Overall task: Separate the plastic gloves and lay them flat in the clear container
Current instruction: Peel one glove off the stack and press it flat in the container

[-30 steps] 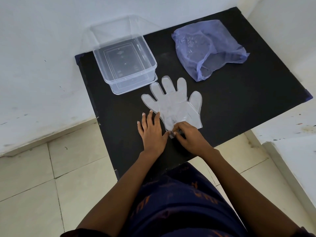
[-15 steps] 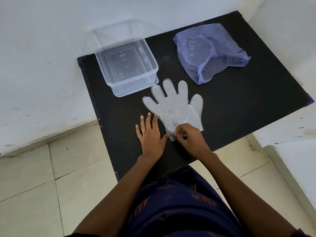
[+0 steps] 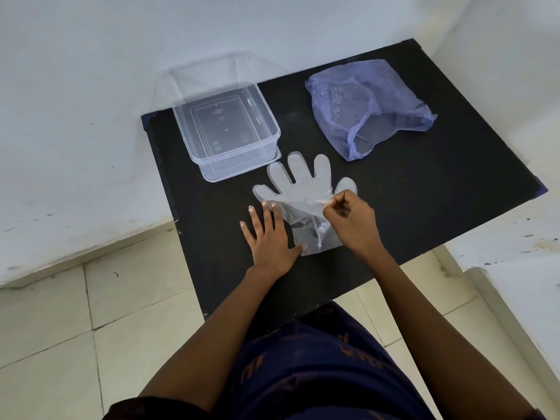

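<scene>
1. The gloves (image 3: 298, 189), a flat clear stack, lie on the black table (image 3: 424, 207), fingers pointing at the container (image 3: 225, 133).
2. The left hand (image 3: 269, 241) lies flat and spread on the table, its thumb and first fingers pressing the stack's left edge and cuff corner. It grips nothing.
3. The right hand (image 3: 353, 221) is curled, thumb and forefinger pinching the cuff edge of the top glove, which is peeled up and folded toward the fingers.
4. The container is open and sits on its lid, just beyond the glove fingertips; nothing is in it.
5. A bluish bag (image 3: 368, 107) lies to the right of the container, well apart from both hands.
</scene>
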